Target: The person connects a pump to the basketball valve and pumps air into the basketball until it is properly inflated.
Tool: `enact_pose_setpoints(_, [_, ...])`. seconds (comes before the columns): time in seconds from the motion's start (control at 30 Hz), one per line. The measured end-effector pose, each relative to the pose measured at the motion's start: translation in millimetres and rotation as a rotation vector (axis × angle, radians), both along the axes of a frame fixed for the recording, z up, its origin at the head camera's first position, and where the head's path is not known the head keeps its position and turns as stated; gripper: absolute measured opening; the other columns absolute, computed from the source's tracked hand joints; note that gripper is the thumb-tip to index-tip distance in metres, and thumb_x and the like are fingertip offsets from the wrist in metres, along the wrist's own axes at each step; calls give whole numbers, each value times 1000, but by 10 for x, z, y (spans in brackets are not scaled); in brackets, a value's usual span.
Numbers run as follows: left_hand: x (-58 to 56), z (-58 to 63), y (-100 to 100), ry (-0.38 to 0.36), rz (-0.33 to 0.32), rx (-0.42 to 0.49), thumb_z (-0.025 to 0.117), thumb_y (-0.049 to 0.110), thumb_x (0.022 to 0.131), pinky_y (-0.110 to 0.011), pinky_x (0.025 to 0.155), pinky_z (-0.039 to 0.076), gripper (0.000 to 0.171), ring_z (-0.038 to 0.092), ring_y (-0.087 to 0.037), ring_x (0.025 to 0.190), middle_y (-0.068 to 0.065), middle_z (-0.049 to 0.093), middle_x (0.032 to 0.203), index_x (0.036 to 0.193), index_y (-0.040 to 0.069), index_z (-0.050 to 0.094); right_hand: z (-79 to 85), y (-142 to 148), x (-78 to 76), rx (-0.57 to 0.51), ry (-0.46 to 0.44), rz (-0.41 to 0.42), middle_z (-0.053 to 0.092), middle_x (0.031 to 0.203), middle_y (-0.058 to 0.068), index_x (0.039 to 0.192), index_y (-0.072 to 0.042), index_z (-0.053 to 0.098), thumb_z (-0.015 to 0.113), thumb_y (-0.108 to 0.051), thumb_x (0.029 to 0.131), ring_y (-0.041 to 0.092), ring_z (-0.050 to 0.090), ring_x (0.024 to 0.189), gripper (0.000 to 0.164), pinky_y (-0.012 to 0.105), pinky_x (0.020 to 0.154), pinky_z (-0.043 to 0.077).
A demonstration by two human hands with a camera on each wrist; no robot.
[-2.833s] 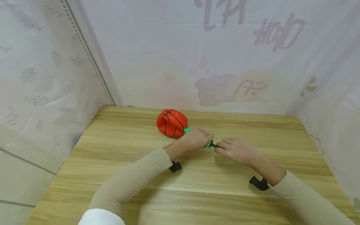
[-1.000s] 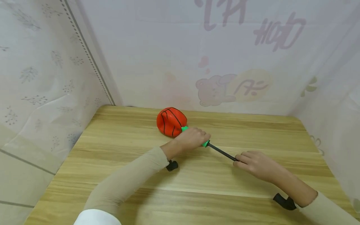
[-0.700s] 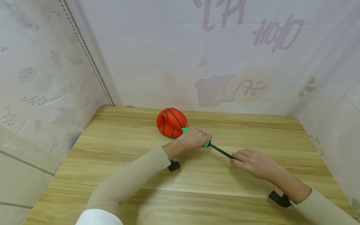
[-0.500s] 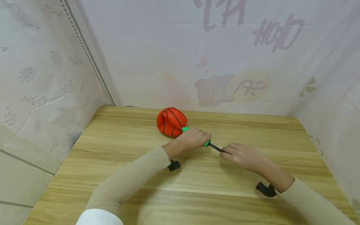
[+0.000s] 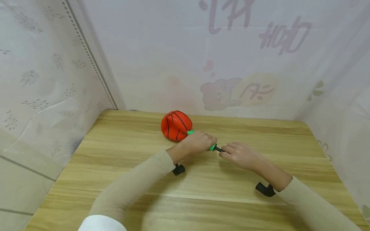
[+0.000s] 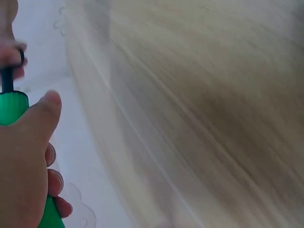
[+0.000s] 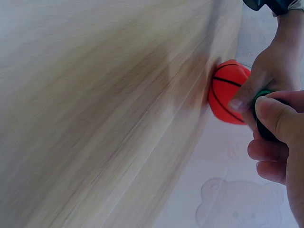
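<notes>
A partly deflated orange-red toy basketball (image 5: pixel 177 125) with black lines lies toward the back of the table, its side dented inward. At its lower right, the green tip of a hand pump (image 5: pixel 213 147) meets the ball. My left hand (image 5: pixel 198 142) is wrapped around the pump's green barrel, covering most of it. My right hand (image 5: pixel 240 155) holds the black handle at the other end, with only a short piece of black rod showing between the hands. In the right wrist view, the right thumb and fingers (image 7: pixel 268 150) curl round that handle.
The wooden table (image 5: pixel 173 211) meets a printed cloth backdrop (image 5: pixel 162 57) behind and at both sides. Black wrist-worn camera mounts (image 5: pixel 179 170) jut out under both forearms.
The pump's rod was far out of the barrel about one second ago. My right hand has since pushed it back in, moving up and left. Left hand and ball have stayed nearly still.
</notes>
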State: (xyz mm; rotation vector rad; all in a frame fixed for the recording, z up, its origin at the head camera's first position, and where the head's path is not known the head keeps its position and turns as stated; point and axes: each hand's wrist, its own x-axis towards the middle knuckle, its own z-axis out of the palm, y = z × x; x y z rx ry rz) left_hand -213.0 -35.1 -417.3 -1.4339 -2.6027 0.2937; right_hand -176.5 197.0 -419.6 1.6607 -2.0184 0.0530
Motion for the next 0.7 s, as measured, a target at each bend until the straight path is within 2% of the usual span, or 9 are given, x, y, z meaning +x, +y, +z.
enact_pose_setpoints(0.07, [-12, 5, -23, -6, -3, 7, 65, 16, 99, -20, 55, 45, 6, 51, -4, 64, 9, 56, 75, 96, 16, 61, -1, 56, 39, -14, 0, 11, 67, 91, 6, 98, -5, 66, 40, -7, 110, 16, 60, 70, 29, 27, 62, 53])
enact_pose_setpoints(0.13, [-18, 4, -45, -18, -7, 13, 67, 17, 98, -21, 57, 46, 6, 53, -4, 66, 9, 58, 76, 97, 15, 61, 2, 134, 93, -29, 4, 26, 67, 92, 6, 98, -6, 66, 25, -13, 113, 16, 60, 70, 45, 27, 61, 53])
enact_pose_setpoints(0.33, [-14, -2, -63, -8, -18, 15, 67, 13, 97, -21, 57, 47, 7, 55, -4, 67, 8, 57, 76, 96, 14, 61, 29, 421, 271, -27, 34, 27, 67, 91, 5, 97, -8, 67, 26, -14, 113, 16, 61, 71, 44, 27, 61, 53])
enact_pose_setpoints(0.47, [-7, -7, -55, -13, -18, 9, 66, 11, 97, -20, 56, 45, 7, 51, -4, 65, 9, 55, 74, 95, 14, 61, 40, 553, 350, -29, 5, 13, 67, 91, 4, 96, -9, 68, 26, -15, 114, 14, 61, 70, 46, 26, 60, 53])
enact_pose_setpoints(0.57, [-9, -14, -42, -17, -9, 9, 65, 9, 96, -20, 55, 44, 7, 50, -4, 65, 8, 55, 74, 95, 14, 61, 54, 561, 367, -28, -5, 7, 67, 91, 4, 96, -8, 68, 26, -15, 114, 14, 61, 71, 46, 25, 60, 53])
enact_pose_setpoints(0.7, [-14, -29, -20, -21, 6, 9, 66, 8, 96, -21, 54, 45, 7, 52, -4, 65, 8, 57, 75, 95, 14, 61, 69, 448, 315, 2, 12, 2, 67, 92, 5, 99, -7, 67, 24, -14, 114, 16, 61, 73, 47, 27, 63, 53])
